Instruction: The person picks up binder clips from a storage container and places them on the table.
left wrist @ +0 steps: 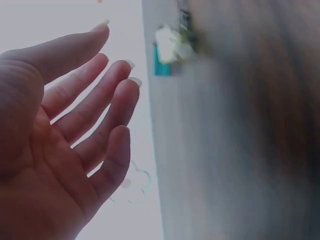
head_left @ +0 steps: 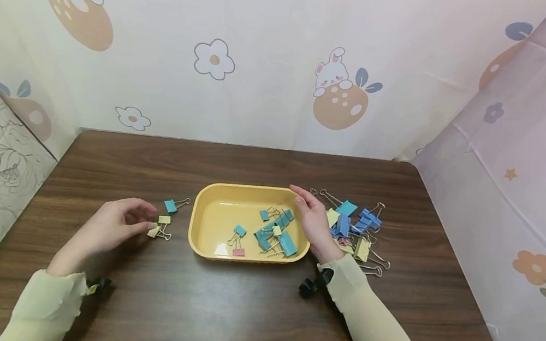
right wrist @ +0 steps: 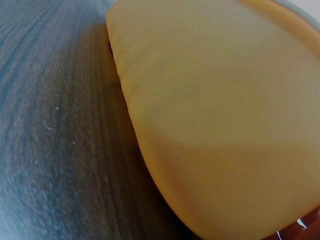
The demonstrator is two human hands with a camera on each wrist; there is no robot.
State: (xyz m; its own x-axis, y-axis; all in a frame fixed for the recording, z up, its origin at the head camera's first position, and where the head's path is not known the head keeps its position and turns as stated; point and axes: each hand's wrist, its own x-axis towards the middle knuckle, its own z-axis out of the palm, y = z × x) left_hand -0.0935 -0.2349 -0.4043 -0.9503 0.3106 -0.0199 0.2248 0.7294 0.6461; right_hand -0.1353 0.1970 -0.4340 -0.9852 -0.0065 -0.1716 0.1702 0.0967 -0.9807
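Binder clips (head_left: 288, 244) are spread over three spots here: some inside the yellow tray (head_left: 219, 215), a few off to its left, and a messy heap (head_left: 343, 225) just past its right end. The ones in the tray are teal, pale yellow and pink, mostly bunched toward the right side. Left hand (head_left: 110, 227) is by the small group on the left, fingers loosely bent with a decent gap to the thumb, and nothing in its grip as far as the wrist view goes. Two pale yellow clips (head_left: 164, 219) lie right near its fingertips (can't tell if they touch), with one teal clip (head_left: 171, 206) just behind them. Right hand (head_left: 315, 224) holds the tray by its right end, thumb over the rim; no clue how firmly. Heap's mostly blue and yellow plus some teal. All of it sits on a dark wood-grain table (head_left: 191, 305), with a bunny-print curtain (head_left: 259, 109) behind.
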